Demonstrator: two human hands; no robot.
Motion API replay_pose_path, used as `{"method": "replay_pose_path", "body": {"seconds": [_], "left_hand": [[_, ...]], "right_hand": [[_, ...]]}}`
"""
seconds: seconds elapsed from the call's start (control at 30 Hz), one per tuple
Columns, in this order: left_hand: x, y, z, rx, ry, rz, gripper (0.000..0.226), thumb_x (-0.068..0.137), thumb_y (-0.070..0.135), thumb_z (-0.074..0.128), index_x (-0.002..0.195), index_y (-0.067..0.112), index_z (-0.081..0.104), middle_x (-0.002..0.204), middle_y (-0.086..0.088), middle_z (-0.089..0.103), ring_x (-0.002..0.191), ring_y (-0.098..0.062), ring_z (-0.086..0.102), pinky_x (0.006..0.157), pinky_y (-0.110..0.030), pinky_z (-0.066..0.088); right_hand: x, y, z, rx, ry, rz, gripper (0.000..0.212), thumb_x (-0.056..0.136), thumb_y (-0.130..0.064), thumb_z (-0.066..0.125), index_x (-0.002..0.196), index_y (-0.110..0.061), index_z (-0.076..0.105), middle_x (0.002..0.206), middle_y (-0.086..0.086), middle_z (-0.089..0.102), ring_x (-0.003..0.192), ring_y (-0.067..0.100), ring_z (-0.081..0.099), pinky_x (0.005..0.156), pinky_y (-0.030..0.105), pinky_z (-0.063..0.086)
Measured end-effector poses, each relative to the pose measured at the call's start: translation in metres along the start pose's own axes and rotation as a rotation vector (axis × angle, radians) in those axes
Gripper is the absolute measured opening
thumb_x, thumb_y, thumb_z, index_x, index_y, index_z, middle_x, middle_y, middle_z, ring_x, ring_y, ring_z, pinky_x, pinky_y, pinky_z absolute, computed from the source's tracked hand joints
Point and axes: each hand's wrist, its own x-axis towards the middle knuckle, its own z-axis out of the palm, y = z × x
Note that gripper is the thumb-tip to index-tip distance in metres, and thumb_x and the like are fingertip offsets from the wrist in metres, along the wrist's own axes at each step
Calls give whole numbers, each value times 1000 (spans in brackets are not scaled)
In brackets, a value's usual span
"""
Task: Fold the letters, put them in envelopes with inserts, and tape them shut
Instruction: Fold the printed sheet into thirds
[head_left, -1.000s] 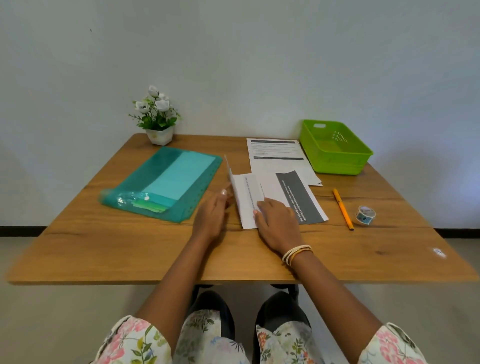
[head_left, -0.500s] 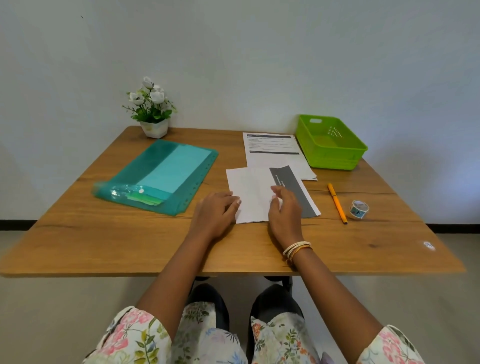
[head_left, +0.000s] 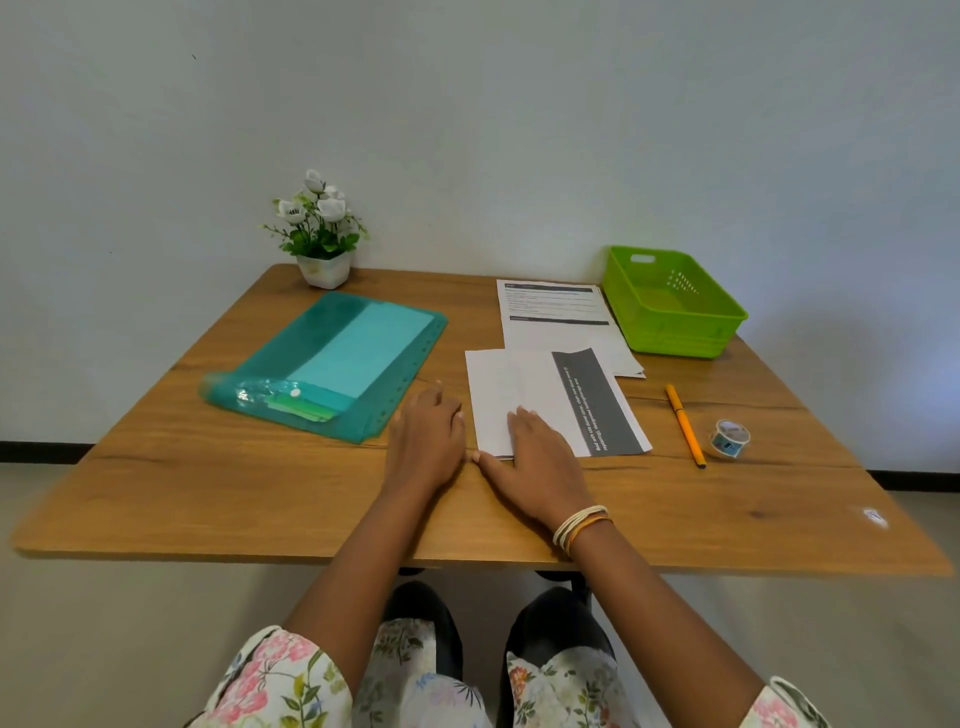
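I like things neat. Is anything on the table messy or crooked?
Mostly tidy. The green folder lies slanted, and its near end curls up off the table. The pen lies a bit slanted too. Nothing looks spilled or torn.

Folded letter as landmark: bare table in front; teal folder blocks left, pen and tape roll right, second sheet behind.

My right hand bears cream and orange bangles at the wrist; my left hand is unadorned. Short white sleeves show pink flowers and green leaves.
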Motion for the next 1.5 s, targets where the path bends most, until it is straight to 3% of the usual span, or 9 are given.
{"method": "replay_pose_path", "body": {"seconds": [0.2,0.4,0.6,0.7,0.87,1.0,1.1,1.3,1.5], "left_hand": [[-2,1,-3,8,-40,37,36,99,31,39,130,23,56,145,-2,45,133,-18,39,110,-40,24],[0,1,-4,-70,-72,67,35,99,36,39,121,26,65,139,1,53,129,-15,43,108,-40,24],[6,-1,-3,-236,-114,-9,45,98,48,35,114,25,70,128,5,62,118,-13,51,105,-41,31],[4,-1,-6,-395,-107,-81,44,97,50,38,76,27,69,101,3,70,87,-12,58,87,-42,46],[3,2,-11,-502,-82,-192,38,91,32,56,57,19,67,121,8,66,83,-3,60,72,-34,51],[1,4,-12,-646,-24,-268,31,91,30,58,66,16,69,95,5,72,80,-7,61,73,-42,53],[-3,3,-11,-751,28,-225,35,94,41,51,76,19,71,74,1,68,76,-21,64,70,-47,53],[-5,3,-7,-614,27,89,41,94,49,36,128,38,57,119,19,62,105,0,56,93,-42,47],[-6,6,-2,-257,-167,183,51,94,56,23,143,45,35,152,12,36,142,-10,29,115,-55,9]], "right_hand": [[-8,-7,-1,42,283,-107,40,89,-42,53,114,-13,64,109,4,68,98,19,63,87,35,52],[-9,-8,-3,61,393,-109,23,89,-32,56,75,-19,70,71,-5,68,63,10,58,66,35,52],[-11,-12,-5,266,403,-105,20,93,-28,57,89,-16,73,83,0,72,72,11,63,67,29,55],[-15,-17,-8,485,326,-104,20,93,-28,58,101,-16,73,96,-2,73,85,6,65,77,18,53],[-21,-22,-10,485,243,-105,32,90,-38,61,113,-17,67,111,-3,69,99,6,61,88,24,53],[-20,-18,-9,264,158,-124,54,81,-43,68,126,-18,51,125,-1,55,114,14,51,91,20,45],[-18,-17,-8,334,176,-55,44,86,-28,66,126,-16,55,125,1,58,113,14,54,91,18,44],[-11,-19,-16,798,223,267,41,87,-7,61,126,-17,52,103,-5,58,95,10,60,74,15,51],[-6,-9,-27,937,61,486,54,82,-5,66,129,-14,42,119,5,50,110,22,51,82,33,55]]}}
